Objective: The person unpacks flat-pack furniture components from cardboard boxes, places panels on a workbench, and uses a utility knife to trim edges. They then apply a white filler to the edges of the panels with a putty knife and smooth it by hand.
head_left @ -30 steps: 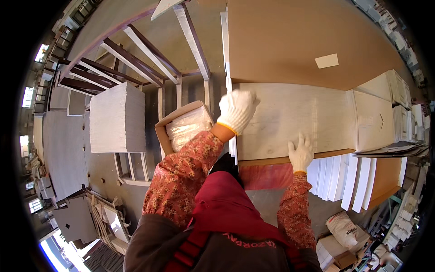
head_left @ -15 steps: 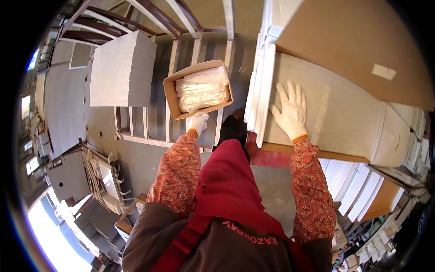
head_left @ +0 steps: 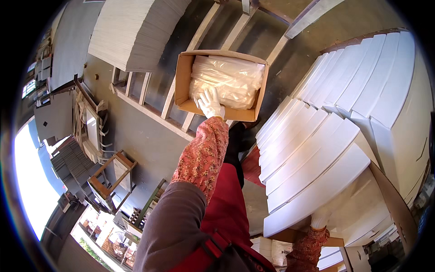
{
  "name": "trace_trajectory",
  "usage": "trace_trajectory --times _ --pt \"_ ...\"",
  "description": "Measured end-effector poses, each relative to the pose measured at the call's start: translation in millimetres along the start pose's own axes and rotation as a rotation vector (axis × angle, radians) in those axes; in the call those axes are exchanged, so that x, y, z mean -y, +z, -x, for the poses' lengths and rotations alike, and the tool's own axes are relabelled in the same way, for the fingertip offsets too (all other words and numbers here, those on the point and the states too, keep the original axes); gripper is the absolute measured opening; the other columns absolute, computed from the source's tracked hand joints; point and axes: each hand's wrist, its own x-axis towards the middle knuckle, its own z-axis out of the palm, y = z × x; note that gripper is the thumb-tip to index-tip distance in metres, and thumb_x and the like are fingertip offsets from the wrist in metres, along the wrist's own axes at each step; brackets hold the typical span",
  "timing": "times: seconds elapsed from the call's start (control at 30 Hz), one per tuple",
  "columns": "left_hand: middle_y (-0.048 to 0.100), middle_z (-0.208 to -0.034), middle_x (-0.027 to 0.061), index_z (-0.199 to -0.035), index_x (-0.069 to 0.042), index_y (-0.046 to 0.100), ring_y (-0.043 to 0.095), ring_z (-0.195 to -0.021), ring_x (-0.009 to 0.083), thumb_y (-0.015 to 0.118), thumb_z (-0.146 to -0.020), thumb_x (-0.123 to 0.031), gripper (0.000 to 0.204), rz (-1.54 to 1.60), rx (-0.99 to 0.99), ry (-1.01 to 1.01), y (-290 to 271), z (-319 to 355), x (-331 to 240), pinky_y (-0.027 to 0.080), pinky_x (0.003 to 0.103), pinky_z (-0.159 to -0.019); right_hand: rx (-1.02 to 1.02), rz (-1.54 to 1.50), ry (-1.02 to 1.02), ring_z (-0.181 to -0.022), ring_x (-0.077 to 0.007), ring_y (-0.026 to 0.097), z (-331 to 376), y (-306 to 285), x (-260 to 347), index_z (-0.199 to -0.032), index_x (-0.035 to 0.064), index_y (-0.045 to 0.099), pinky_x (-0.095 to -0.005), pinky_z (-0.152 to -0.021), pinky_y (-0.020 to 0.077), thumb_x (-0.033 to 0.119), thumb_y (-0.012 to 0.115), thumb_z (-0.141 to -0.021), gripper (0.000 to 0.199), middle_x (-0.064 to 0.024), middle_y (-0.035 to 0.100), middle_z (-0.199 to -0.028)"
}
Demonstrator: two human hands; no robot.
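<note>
My left hand [head_left: 210, 104], in a white knit glove, reaches over the near wall of a cardboard box [head_left: 181, 88]. Its fingers are spread against a stack of clear plastic bags [head_left: 229, 80] inside, with nothing gripped. On the lower right, my right hand [head_left: 320, 220], also gloved, rests by a pale flat panel [head_left: 355, 206]. Glare and the panel's similar colour hide its fingers. Long white boards [head_left: 312, 158] lie overlapped just beyond that hand.
Another row of white boards [head_left: 358, 75] stands farther right. The box sits on a slatted rack [head_left: 152, 111] near a tall stack of grey-white sheets [head_left: 129, 34]. A wooden frame stand [head_left: 108, 181] is on the left. A brown cardboard flap [head_left: 393, 201] rises beside the pale panel.
My view has swung to the right. My left hand has moved from the box's near edge onto the bags, fingers spreading. My right hand, earlier flat on the pale panel, is now mostly obscured.
</note>
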Motion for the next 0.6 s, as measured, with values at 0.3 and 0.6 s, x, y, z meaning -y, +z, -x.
trace_trajectory --times 0.3,0.6 --pt "0.068 -0.122 0.016 -0.116 -0.015 0.073 0.062 -0.114 0.0312 0.053 -0.097 -0.039 0.037 0.507 0.226 0.284 17 -20 53 0.046 0.046 -0.097 0.088 0.111 -0.077 -0.139 -0.0485 0.037 -11 -20 14 -0.135 0.0003 0.056 -0.0605 -0.116 0.0252 0.039 0.065 -0.088 0.061 -0.0242 0.042 -0.151" --pt "0.062 -0.086 -0.0009 -0.117 0.005 0.067 0.051 -0.078 0.0078 0.053 -0.105 -0.034 0.043 1.647 0.369 0.486 -235 150 68 0.044 0.026 -0.071 -0.204 -0.019 -0.163 -0.134 -0.0442 0.043 2 -8 2 -0.123 -0.0002 0.064 -0.0574 -0.116 0.0295 0.012 0.063 -0.082 0.043 -0.0211 0.054 -0.14"
